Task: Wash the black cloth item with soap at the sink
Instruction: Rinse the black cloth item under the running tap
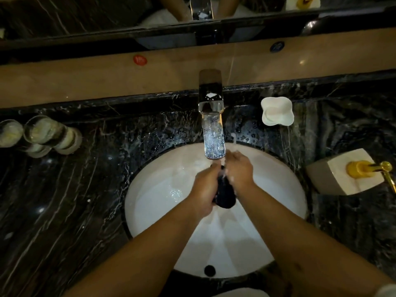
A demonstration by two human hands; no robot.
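Note:
Over the white oval sink [154, 189], the black cloth item [225, 195] hangs bunched between both hands, just below the chrome faucet [213, 133]. My left hand [204, 189] grips its left side. My right hand [239, 169] grips its upper right part. Water runs from the spout onto the cloth and fingers. A bar of soap lies in the white soap dish [276, 111] on the counter, right of the faucet.
The black marble counter [64, 200] is wet and splashed. Glass tumblers [46, 133] stand at the left. A square soap dispenser with a gold pump [353, 171] stands at the right. A mirror and tan ledge run behind the faucet.

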